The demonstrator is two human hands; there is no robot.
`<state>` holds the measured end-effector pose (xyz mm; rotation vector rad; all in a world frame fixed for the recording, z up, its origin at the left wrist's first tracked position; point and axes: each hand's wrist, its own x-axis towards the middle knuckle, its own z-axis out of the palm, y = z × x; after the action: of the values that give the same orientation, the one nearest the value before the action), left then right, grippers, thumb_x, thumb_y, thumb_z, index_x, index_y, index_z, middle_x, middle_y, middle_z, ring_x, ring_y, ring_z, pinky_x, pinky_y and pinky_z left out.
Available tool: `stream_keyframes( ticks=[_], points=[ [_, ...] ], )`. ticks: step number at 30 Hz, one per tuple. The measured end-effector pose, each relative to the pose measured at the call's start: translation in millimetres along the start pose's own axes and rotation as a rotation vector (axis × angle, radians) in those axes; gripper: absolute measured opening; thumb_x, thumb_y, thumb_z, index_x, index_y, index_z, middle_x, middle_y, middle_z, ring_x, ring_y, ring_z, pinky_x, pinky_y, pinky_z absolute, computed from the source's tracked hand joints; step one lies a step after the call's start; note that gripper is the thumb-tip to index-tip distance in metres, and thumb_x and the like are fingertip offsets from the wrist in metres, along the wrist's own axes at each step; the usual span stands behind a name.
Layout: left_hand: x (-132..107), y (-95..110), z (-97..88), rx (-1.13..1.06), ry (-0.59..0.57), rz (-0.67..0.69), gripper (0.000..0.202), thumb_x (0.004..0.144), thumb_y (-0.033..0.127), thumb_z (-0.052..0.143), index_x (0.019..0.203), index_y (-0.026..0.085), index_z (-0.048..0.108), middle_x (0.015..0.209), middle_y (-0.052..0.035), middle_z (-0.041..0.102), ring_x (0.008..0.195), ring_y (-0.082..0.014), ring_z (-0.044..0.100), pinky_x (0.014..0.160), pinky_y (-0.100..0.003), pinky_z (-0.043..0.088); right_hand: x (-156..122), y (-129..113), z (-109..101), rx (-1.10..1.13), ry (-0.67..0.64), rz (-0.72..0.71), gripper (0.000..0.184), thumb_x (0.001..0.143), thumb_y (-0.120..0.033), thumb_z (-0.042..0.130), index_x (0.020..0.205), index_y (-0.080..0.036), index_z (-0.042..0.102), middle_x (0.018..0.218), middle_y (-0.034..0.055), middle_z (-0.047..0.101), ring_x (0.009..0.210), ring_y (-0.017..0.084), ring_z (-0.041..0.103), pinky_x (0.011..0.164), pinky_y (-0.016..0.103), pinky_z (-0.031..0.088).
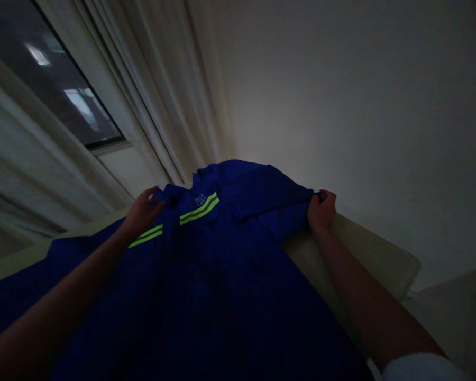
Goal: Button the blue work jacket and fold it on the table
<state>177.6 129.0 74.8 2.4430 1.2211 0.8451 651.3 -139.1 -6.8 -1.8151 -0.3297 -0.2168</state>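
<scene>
A dark blue work jacket (pixel 222 275) lies spread over a pale table, front side up. Yellow-green striped bands cross its chest, and small white lettering sits above the band on the right. My left hand (pixel 145 210) is at the collar, its fingers bent around a bit of blue cloth at the edge. The end of the short-looking sleeve on the right is gripped in my right hand (pixel 322 210), closed in a fist with the sleeve drawn out sideways. Dim light hides the folds in the lower part of the jacket.
The pale table (pixel 381 251) reaches out to the right beneath the jacket, with a rounded corner. Behind it stands a plain wall (pixel 341 95). Long light curtains (pixel 154 79) hang at the left beside a dark window (pixel 63 79).
</scene>
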Motion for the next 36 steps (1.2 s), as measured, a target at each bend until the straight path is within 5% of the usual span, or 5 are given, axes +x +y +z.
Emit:
stream_keyframes(
  ticks=[6,13,20,25,36],
  points=[
    [-139.3,32.8,39.9,0.293,-0.150,0.007,0.060,0.102,0.046,0.036,0.148,0.010,0.051,0.160,-0.0209,0.050,0.150,-0.0336,0.046,0.124,-0.053,0.037,-3.9,-7.3,-4.0,0.021,0.029,-0.027,0.040,0.083,-0.020,0.055,0.122,-0.013,0.055,0.129,0.0200,0.057,0.118,0.029,0.058,0.110,0.045,0.042],
    [-249.5,94.3,-16.4,0.209,-0.318,0.009,0.046,0.103,0.041,0.043,0.138,0.019,0.063,0.140,-0.0133,0.067,0.127,-0.0287,0.064,0.114,-0.045,0.048,-24.7,-71.1,-46.9,0.083,0.098,-0.222,0.043,0.087,-0.019,0.058,0.130,-0.014,0.053,0.136,0.0193,0.053,0.123,0.028,0.055,0.106,0.045,0.046],
    [-408.5,132.3,-31.0,0.294,-0.212,0.071,0.045,0.108,0.041,0.042,0.146,0.025,0.060,0.150,-0.0079,0.063,0.135,-0.0253,0.061,0.116,-0.048,0.047,-234.4,-146.4,-171.3,0.171,-1.206,-0.952,0.033,0.107,-0.049,0.051,0.119,-0.023,0.068,0.110,0.0065,0.070,0.097,0.020,0.067,0.087,0.034,0.053],
    [-436.1,127.6,-13.9,0.371,-0.103,0.164,0.053,0.108,0.031,0.036,0.160,0.023,0.044,0.164,-0.0077,0.048,0.151,-0.0229,0.046,0.125,-0.048,0.037,-377.1,-130.3,-213.6,-0.403,-1.290,-0.967,0.061,0.092,-0.065,0.069,0.129,-0.018,0.061,0.123,0.0145,0.066,0.112,0.032,0.066,0.085,0.042,0.057],
    [-432.9,136.9,-12.4,0.384,-0.076,0.121,0.048,0.109,0.037,0.038,0.153,0.031,0.054,0.162,-0.0022,0.051,0.149,-0.0225,0.048,0.124,-0.049,0.038,-403.5,-94.8,-239.2,-0.340,-0.961,-1.073,0.029,0.086,-0.037,0.076,0.107,-0.021,0.062,0.108,0.0097,0.069,0.101,0.029,0.062,0.086,0.043,0.052]
  ],
)
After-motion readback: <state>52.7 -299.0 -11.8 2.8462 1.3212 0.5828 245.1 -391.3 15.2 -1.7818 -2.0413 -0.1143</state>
